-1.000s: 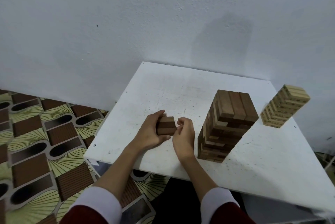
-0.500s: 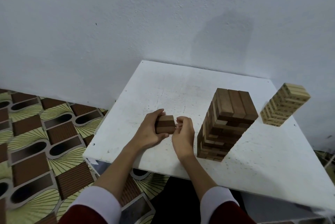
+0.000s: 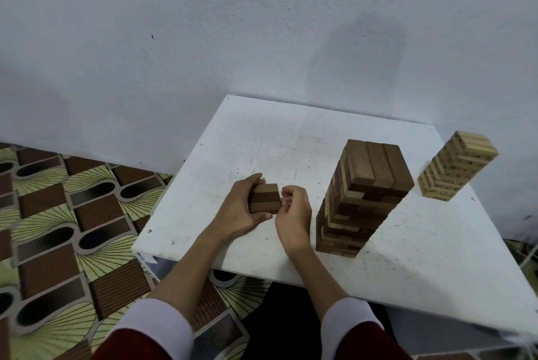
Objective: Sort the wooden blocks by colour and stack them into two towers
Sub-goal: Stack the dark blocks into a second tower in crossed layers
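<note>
A small bundle of dark brown blocks [image 3: 265, 198] sits on the white table [image 3: 291, 138] near its front left. My left hand [image 3: 240, 208] grips the bundle from the left, thumb under its front edge. My right hand [image 3: 292, 209] is at the bundle's right side with curled fingers touching its end face. To the right stands a tall dark brown tower [image 3: 361, 199]. Further right, near the table's right edge, stands a shorter light pale-wood tower [image 3: 454, 168].
A pale wall rises just behind the table. Patterned brown and yellow floor tiles [image 3: 72, 214] lie to the left, below the table's edge. The dark tower stands close to my right wrist.
The hands and the bundle have barely moved; the right hand's fingers have shifted slightly against the bundle's end. Both towers stand as before.
</note>
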`<state>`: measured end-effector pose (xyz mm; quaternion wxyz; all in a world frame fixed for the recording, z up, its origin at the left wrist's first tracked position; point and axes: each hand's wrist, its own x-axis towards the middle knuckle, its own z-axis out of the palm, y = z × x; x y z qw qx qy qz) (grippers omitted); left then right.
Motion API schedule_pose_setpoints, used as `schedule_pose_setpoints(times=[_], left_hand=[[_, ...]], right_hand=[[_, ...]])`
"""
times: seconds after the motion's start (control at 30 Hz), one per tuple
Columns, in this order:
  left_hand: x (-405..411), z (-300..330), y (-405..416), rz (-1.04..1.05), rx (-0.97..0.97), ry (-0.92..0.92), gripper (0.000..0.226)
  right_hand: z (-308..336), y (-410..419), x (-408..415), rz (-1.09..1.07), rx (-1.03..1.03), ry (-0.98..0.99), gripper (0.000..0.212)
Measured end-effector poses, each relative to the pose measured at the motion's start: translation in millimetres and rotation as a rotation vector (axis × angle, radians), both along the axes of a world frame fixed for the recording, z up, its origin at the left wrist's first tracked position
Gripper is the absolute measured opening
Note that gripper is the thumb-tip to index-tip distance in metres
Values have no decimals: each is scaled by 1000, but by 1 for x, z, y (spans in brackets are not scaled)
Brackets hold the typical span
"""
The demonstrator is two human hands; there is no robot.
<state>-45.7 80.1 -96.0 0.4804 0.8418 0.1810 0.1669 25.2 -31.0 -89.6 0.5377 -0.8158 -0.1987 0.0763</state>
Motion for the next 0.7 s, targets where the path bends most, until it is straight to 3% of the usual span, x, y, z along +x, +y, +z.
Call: schedule_pose_setpoints(times=[0.43,0.7], left_hand=[[-1,5,-3,20,11,4,90],[0,4,-1,81,-102,1,94]], right_hand=[[2,-1,-1,-17,17,28,28],[7,0,-3,-2,-22,47,29]])
